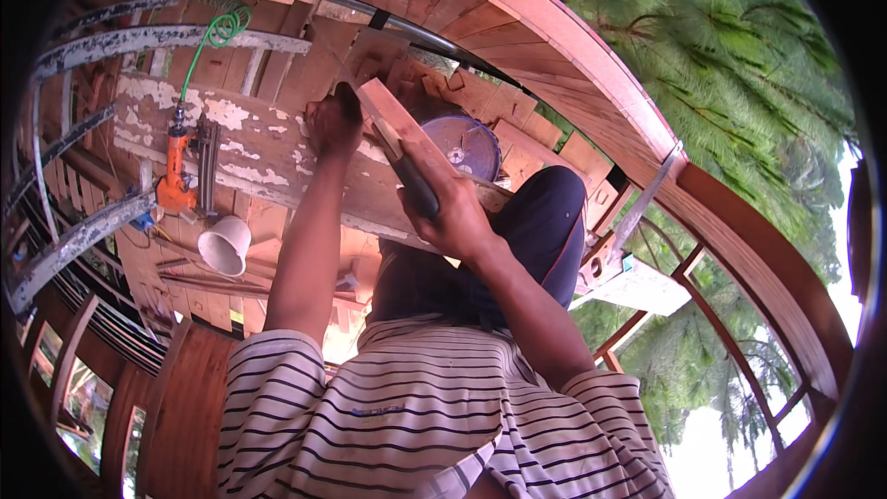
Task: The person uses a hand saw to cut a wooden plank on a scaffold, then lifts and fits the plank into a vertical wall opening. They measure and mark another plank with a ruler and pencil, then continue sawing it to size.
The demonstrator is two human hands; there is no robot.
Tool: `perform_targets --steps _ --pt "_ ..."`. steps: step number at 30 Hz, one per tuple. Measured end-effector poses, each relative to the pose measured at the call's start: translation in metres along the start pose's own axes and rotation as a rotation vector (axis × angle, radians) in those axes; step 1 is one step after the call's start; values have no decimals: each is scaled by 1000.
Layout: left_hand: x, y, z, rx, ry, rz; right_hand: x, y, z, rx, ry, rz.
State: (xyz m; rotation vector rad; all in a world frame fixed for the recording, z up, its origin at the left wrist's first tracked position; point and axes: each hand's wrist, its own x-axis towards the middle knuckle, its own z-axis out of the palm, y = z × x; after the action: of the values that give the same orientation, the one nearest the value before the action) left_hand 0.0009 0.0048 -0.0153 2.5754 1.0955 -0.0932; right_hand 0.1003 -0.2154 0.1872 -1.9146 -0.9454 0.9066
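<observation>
My right hand [455, 211] is closed around a reddish wooden strip [399, 118] and the black handle [416, 187] of a hand tool, held together. A narrow tan section shows just past the handle; a thin line runs on beyond it, too faint to tell whether it is a blade. My left hand [331, 129] is closed near the far end of the strip, over the plank. Its fingers are in shadow, and what they grip is hidden. Beneath both hands lies a long plank [268, 155] with peeling white paint.
An orange nail gun [176, 171] on a green coiled hose [222, 30] lies left on the plank. A white bucket [224, 245] is nearer me. A bluish round disc [462, 143] lies beyond my right hand. Paint-spattered metal frames [83, 55] stand left; a curved wooden rail [591, 46] borders the right.
</observation>
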Motion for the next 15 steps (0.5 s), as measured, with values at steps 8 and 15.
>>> perform_targets --steps 8,15 --pt "-6 -2 3 -134 92 -48 -114 -39 -69 30 -94 154" --pt "-4 -1 3 -77 83 36 12 20 8 34 60 -67"
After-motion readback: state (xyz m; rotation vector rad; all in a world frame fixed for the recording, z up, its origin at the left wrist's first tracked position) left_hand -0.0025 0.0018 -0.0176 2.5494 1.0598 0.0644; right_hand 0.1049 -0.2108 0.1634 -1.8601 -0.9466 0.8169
